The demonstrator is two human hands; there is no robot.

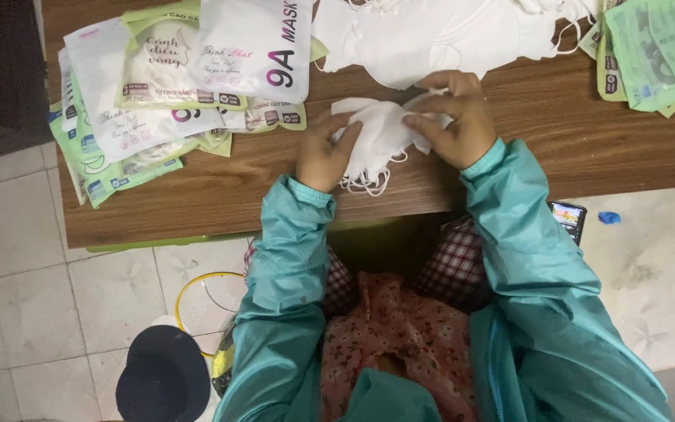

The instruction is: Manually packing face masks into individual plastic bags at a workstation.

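Note:
Both my hands hold a small stack of white face masks (376, 137) near the front edge of a low wooden table (220, 195). My left hand (323, 152) grips the stack's left side. My right hand (451, 121) pinches its right side from above, fingers curled over the fabric. White ear loops hang from the stack's lower edge. A larger loose heap of white masks (439, 35) lies just beyond my hands.
Packaged masks in white and green pouches (158, 86) are piled at the table's left, and more green pouches (650, 51) lie at the far right. On the tiled floor are a phone (569, 219), a dark cap (163, 379) and a yellow ring (205, 293).

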